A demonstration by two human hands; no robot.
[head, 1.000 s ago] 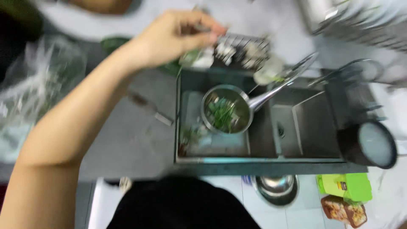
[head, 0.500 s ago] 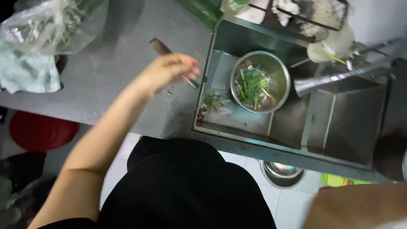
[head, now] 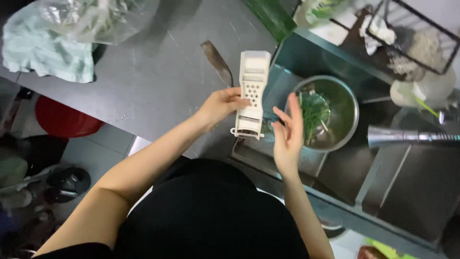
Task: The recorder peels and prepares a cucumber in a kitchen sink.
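My left hand (head: pixel 221 106) grips a white plastic grater (head: pixel 251 92) by its left side and holds it upright over the edge of the sink (head: pixel 297 57). My right hand (head: pixel 289 135) hovers just right of the grater's lower end, fingers spread, palm toward it, holding nothing. Behind my right hand a metal bowl (head: pixel 345 98) with green leaves and water sits in the sink basin.
A knife (head: pixel 216 61) lies on the grey counter (head: pixel 143 81) left of the sink. A clear bag of greens (head: pixel 96 19) and a pale cloth (head: pixel 48 55) lie at the far left. A tap spout (head: pixel 412 136) reaches over the sink. A wire rack (head: pixel 407 38) stands behind it.
My left hand has picked the white grater up from the counter. My right hand has come into view beside it. The view has shifted down and left.
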